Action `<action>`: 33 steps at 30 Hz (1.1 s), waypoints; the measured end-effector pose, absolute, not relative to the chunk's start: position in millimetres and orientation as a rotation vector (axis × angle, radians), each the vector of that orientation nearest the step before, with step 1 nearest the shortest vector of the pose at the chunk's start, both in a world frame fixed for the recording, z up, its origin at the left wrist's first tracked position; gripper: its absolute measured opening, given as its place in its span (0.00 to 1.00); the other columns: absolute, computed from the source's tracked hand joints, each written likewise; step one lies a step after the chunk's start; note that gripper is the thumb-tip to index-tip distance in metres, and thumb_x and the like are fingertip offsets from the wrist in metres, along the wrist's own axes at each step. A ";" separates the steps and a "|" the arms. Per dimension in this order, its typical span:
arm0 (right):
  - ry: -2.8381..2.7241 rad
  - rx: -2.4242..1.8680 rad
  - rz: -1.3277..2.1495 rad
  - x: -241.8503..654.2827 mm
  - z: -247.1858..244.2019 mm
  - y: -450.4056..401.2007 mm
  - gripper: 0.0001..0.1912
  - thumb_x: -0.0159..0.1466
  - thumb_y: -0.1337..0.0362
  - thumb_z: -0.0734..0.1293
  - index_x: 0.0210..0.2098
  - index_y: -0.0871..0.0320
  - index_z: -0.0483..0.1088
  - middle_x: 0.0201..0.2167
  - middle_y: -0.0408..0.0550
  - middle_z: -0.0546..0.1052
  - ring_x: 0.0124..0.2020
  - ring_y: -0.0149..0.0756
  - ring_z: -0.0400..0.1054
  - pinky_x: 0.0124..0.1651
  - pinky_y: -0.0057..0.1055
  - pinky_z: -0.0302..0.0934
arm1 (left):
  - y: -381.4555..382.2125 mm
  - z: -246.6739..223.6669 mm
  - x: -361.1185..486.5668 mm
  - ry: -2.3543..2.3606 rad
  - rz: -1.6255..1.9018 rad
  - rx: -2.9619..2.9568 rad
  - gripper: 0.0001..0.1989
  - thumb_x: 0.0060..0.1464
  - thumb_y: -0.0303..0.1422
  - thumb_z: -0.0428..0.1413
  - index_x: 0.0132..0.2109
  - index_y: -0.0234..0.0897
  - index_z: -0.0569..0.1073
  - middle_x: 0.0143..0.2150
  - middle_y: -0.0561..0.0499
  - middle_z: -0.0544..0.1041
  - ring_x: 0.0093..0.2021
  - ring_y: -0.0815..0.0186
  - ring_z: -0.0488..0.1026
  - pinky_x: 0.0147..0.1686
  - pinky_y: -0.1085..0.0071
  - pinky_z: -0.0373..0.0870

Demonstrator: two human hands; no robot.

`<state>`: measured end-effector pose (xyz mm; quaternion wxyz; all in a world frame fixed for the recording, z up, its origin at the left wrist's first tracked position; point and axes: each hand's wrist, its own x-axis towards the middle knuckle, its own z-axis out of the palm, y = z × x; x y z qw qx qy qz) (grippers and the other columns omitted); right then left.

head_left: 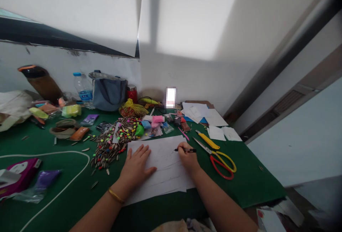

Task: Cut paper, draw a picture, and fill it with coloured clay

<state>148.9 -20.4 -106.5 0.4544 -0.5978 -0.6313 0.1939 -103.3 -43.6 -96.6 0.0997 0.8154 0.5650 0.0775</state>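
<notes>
White paper sheets (pixel 165 175) lie on the green table in front of me, with faint lines drawn on the top one. Across their left side my left hand (pixel 137 162) rests flat, fingers spread, a yellow bangle (pixel 115 196) on its wrist. My right hand (pixel 188 157) is closed round a black pen (pixel 191 150), whose tip points left at the upper right of the paper. Beside that hand lie open scissors (pixel 217 159) with one red and one yellow handle, a yellow utility knife (pixel 208 140) and a pink stick (pixel 184 133).
Sunflower seeds mixed with coloured beads (pixel 112 143) are heaped left of the paper. Behind them stand a blue bag (pixel 109 91), a water bottle (pixel 84 91) and a red can (pixel 131 93). A white cable (pixel 72 185) curves across the left; packs of coloured clay (pixel 157 119) lie farther back.
</notes>
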 end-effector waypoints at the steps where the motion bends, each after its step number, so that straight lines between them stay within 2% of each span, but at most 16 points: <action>1: -1.562 -1.455 0.464 149.6 -105.3 -20.6 0.10 0.61 0.64 0.58 0.29 0.55 0.70 0.26 0.43 0.74 0.30 0.36 0.68 0.34 0.29 0.61 | -43.6 -96.7 -103.5 1.670 0.229 2.412 0.35 0.54 0.48 0.55 0.65 0.40 0.62 0.70 0.43 0.57 0.71 0.51 0.47 0.66 0.43 0.30; 5: -1.634 -1.379 0.457 152.5 -105.2 -20.7 0.15 0.66 0.60 0.58 0.46 0.55 0.73 0.41 0.48 0.78 0.42 0.40 0.71 0.47 0.33 0.64 | -43.0 -99.0 -104.7 1.668 0.229 2.424 0.36 0.53 0.48 0.56 0.66 0.40 0.61 0.70 0.44 0.56 0.71 0.50 0.46 0.66 0.42 0.30; 8: -1.703 -1.317 0.409 154.1 -110.3 -19.8 0.17 0.67 0.58 0.59 0.51 0.53 0.72 0.48 0.50 0.77 0.49 0.41 0.70 0.54 0.37 0.63 | -42.8 -99.9 -105.1 1.673 0.223 2.434 0.36 0.53 0.47 0.55 0.66 0.41 0.61 0.70 0.44 0.55 0.71 0.50 0.45 0.66 0.42 0.30; 15: -1.789 -1.295 0.308 154.1 -112.0 -20.8 0.14 0.66 0.58 0.61 0.46 0.54 0.75 0.42 0.50 0.80 0.45 0.41 0.73 0.52 0.39 0.64 | -44.6 -94.0 -103.0 1.688 0.191 2.436 0.34 0.55 0.43 0.52 0.67 0.39 0.58 0.71 0.44 0.53 0.71 0.52 0.44 0.66 0.44 0.30; 22: -1.812 -1.386 0.292 152.2 -104.4 -24.2 0.14 0.66 0.58 0.60 0.44 0.53 0.74 0.38 0.47 0.79 0.41 0.40 0.73 0.50 0.36 0.63 | -44.0 -90.5 -103.0 1.696 0.180 2.404 0.29 0.57 0.37 0.48 0.66 0.38 0.62 0.71 0.45 0.54 0.71 0.54 0.46 0.66 0.44 0.33; 29: -1.776 -1.407 0.368 149.6 -95.9 -25.5 0.11 0.65 0.60 0.60 0.41 0.54 0.72 0.32 0.46 0.78 0.36 0.38 0.71 0.44 0.33 0.63 | -43.2 -93.7 -103.4 1.685 0.208 2.408 0.32 0.57 0.44 0.51 0.66 0.40 0.61 0.70 0.45 0.56 0.71 0.52 0.46 0.66 0.43 0.32; 33: -1.694 -1.313 0.395 149.1 -103.6 -24.2 0.11 0.64 0.60 0.62 0.42 0.55 0.73 0.38 0.49 0.77 0.41 0.40 0.71 0.47 0.35 0.63 | -42.8 -96.6 -104.5 1.684 0.212 2.414 0.32 0.56 0.44 0.52 0.66 0.40 0.61 0.70 0.44 0.56 0.71 0.52 0.46 0.66 0.44 0.31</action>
